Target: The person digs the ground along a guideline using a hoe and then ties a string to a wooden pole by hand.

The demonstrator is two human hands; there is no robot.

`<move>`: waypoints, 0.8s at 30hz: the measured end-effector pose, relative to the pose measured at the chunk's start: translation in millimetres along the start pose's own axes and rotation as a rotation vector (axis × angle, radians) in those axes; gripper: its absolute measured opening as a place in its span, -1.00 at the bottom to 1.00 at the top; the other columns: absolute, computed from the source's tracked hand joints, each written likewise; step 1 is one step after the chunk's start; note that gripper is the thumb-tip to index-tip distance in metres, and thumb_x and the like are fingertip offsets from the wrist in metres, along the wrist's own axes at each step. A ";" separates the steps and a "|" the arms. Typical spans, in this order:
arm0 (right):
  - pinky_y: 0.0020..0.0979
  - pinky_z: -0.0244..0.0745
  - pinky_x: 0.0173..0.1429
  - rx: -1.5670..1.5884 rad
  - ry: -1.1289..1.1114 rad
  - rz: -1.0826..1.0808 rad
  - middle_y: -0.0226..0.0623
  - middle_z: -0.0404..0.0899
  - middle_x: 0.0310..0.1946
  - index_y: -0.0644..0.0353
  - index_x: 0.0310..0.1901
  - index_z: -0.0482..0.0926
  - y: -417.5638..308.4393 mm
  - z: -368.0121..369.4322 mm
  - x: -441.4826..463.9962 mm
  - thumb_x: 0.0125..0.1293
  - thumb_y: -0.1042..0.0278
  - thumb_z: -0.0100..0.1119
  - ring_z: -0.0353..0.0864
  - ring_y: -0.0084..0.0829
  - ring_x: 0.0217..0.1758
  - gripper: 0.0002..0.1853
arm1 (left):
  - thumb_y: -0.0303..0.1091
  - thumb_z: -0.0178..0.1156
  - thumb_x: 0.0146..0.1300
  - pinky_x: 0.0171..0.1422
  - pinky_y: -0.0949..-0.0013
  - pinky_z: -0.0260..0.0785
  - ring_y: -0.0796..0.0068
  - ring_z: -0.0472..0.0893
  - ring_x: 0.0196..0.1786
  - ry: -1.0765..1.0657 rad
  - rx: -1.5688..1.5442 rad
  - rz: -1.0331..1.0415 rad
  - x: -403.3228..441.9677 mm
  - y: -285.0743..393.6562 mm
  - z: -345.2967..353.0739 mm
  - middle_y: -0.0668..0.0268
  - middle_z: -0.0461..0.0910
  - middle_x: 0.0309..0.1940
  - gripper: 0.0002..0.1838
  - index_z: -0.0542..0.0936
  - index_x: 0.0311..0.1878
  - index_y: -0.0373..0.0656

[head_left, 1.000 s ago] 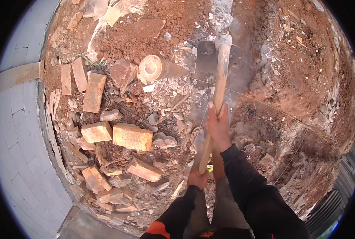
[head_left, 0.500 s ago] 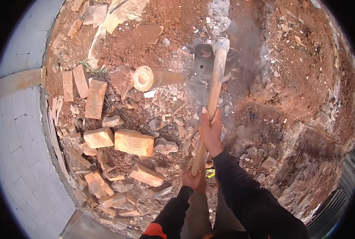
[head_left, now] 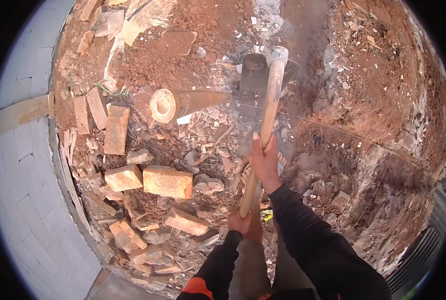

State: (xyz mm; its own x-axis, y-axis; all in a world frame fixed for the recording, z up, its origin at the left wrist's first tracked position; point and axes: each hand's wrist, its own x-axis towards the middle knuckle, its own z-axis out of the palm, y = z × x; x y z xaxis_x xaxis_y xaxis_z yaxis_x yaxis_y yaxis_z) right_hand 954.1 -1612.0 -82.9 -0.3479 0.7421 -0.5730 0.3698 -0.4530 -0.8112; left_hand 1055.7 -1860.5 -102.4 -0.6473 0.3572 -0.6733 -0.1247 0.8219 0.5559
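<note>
Toward the far edge of the reddish dirt ground [head_left: 378, 95], just beside the narrow-looking end of a round post [head_left: 190, 104], holds a hoe [head_left: 268, 117] with the dark blade [head_left: 255, 77] outermost and the wooden handle [head_left: 273, 90] slanting back toward the near edge. Has both hands clamped on that handle, set apart from each other: wraps the left hand [head_left: 238, 223] around the butt end, near the legs [head_left: 248, 262], and closes the right hand [head_left: 265, 162] farther up, well short of the blade. Cannot tell, through the haze of dust [head_left: 250, 120], whether to call the blade sunk in the ground or just clear of it; cannot tell either whether to call the post upright or tilted. Shows black sleeves [head_left: 308, 220], with an orange band [head_left: 199, 287] on the left one. Has a thin string [head_left: 308, 120] running from beside the post, past the handle, toward the ground's right edge. Has loose bricks [head_left: 168, 181] and broken lumps [head_left: 209, 184] strewn over the ground's left side, some touching and some apart, with grey blockwork [head_left: 30, 175] along the left edge. Has pale sheets [head_left: 155, 20] near the far left corner and corrugated metal [head_left: 414, 260] at the near right corner.
</note>
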 end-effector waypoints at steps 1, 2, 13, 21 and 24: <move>-0.51 0.30 -0.59 0.090 0.006 0.026 -0.53 0.30 -0.50 0.07 -0.06 0.27 -16.1 -1.7 -5.3 0.56 0.11 0.12 0.31 -0.67 -0.63 -0.71 | -0.26 0.35 0.13 -0.18 0.10 0.55 -0.06 0.72 -0.28 -0.056 -0.046 -0.082 6.0 1.2 0.9 -0.03 0.67 -0.44 -0.75 0.68 -0.21 -0.24; -0.51 0.30 -0.59 0.084 0.010 0.029 -0.53 0.30 -0.50 0.07 -0.06 0.27 -23.1 -1.7 -4.1 0.56 0.11 0.12 0.31 -0.67 -0.63 -0.71 | -0.26 0.35 0.13 -0.18 0.10 0.55 -0.06 0.72 -0.28 -0.063 -0.048 -0.085 12.4 2.4 2.4 -0.03 0.67 -0.44 -0.75 0.68 -0.21 -0.24; -0.45 0.34 -0.49 -0.114 -0.034 0.098 -0.46 0.43 -0.48 0.18 -0.06 0.33 -11.1 -18.4 -33.2 0.49 0.17 0.24 0.40 -0.64 -0.54 -0.68 | -0.24 0.37 0.15 -0.22 0.19 0.55 0.14 0.73 -0.37 -0.064 -0.147 -0.197 -65.4 23.0 -1.8 0.02 0.69 -0.45 -0.70 0.69 -0.14 -0.27; -0.57 0.28 -0.62 -0.003 0.070 0.003 -0.53 0.39 -0.55 0.16 -0.06 0.34 -104.0 -86.7 -25.3 0.41 0.34 0.34 0.35 -0.72 -0.66 -0.68 | -0.26 0.38 0.25 -0.33 0.25 0.50 0.34 0.66 -0.50 -0.298 -0.062 0.038 -62.6 80.8 17.5 0.20 0.66 -0.50 -0.71 0.64 -0.11 -0.29; -0.58 0.29 -0.59 -0.067 0.015 0.090 -0.51 0.43 -0.49 0.17 -0.04 0.37 -147.5 -140.7 -30.8 0.38 0.34 0.36 0.37 -0.73 -0.62 -0.68 | -0.06 0.42 0.26 -0.15 0.25 0.49 0.34 0.67 -0.25 -0.756 -0.202 0.052 -75.0 135.5 -0.6 0.14 0.66 -0.27 -0.54 0.63 0.03 -0.23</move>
State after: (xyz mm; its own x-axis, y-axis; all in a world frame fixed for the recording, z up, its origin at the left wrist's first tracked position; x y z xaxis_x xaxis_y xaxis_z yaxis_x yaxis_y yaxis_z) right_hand 1031.5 -1498.6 70.9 -0.2978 0.7078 -0.6406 0.4557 -0.4843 -0.7469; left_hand 1086.9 -1776.1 23.7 0.0227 0.6576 -0.7530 -0.2892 0.7253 0.6247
